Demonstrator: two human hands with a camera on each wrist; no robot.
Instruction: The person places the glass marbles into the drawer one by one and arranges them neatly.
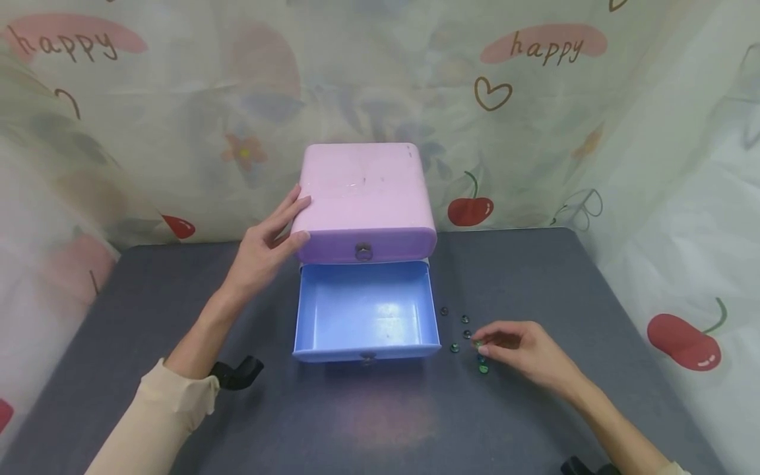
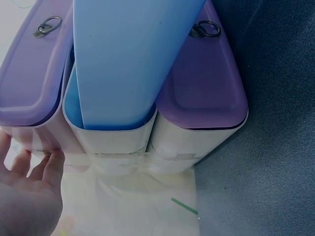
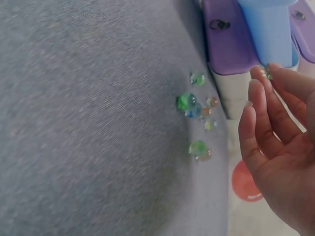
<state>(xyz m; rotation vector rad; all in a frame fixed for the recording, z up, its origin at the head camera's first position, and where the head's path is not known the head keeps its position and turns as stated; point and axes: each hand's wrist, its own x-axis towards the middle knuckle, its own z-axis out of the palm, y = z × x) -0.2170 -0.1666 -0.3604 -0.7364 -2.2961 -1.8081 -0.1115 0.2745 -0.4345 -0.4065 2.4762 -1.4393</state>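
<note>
**Left hand on pink box, right hand pinching a bead by the open drawer**

A pink box (image 1: 363,198) stood at the far middle of a grey table (image 1: 534,277), close to a printed curtain (image 1: 178,99). Its blue drawer (image 1: 365,310) was pulled out toward the person, inside bare and glossy. A ring pull (image 1: 363,251) showed on the pink front above it.

Left hand (image 1: 267,247): fingers straight, laid flat against the box's left corner, thumb low on the front edge. Grip wide, nothing enclosed. Left wrist view showed the fingertips (image 2: 51,164) touching the pale side of the box (image 2: 147,142), with the drawer (image 2: 123,64) jutting out between two purple fronts.

Right hand (image 1: 522,349): on the table just right of the drawer's front corner, fingers curled in. In the right wrist view the thumb and forefinger (image 3: 258,81) pinched one small bead (image 3: 268,73); grip narrow, closed on that bead.

Loose beads (image 1: 466,333), greenish and glassy, lay scattered on the table between the drawer's right wall and the right hand, some just beside the fingertips. The right wrist view showed about six of them (image 3: 197,105) clustered, none inside the drawer.

A cream sleeve (image 1: 172,402) covered the left forearm, with a black strap (image 1: 237,373) at the wrist.
</note>
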